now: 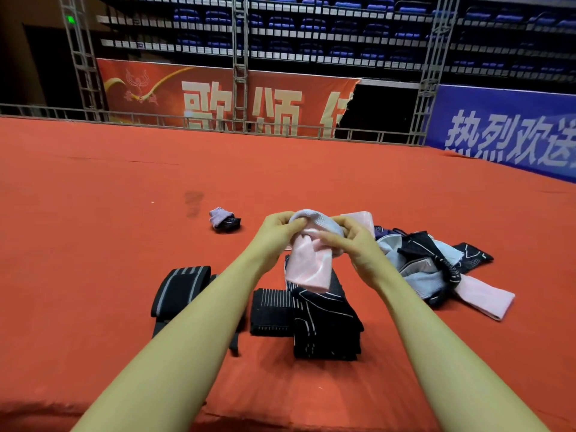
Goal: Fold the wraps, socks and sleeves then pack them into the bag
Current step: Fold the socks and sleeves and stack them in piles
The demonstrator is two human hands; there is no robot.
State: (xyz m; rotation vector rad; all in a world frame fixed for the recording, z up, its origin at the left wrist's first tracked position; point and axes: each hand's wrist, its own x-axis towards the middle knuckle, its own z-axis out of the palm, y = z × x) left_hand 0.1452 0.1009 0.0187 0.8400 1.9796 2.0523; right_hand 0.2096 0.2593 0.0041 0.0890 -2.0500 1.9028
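Single head cam, looking forward and down over both forearms; hands sitting close at centre frame, red floor [93, 229] stretching out to far banners [218, 98] and seating.

Indoor arena, tiered blue seats [374, 29], banners [218, 98], red carpeted stage [124, 188], metal trusses [240, 57]

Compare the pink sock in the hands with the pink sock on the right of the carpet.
The held pink sock hangs in the air, bunched with a pale blue sock; the loose pink sock lies flat and stretched out on the carpet, untouched. Both look the same pale pink.
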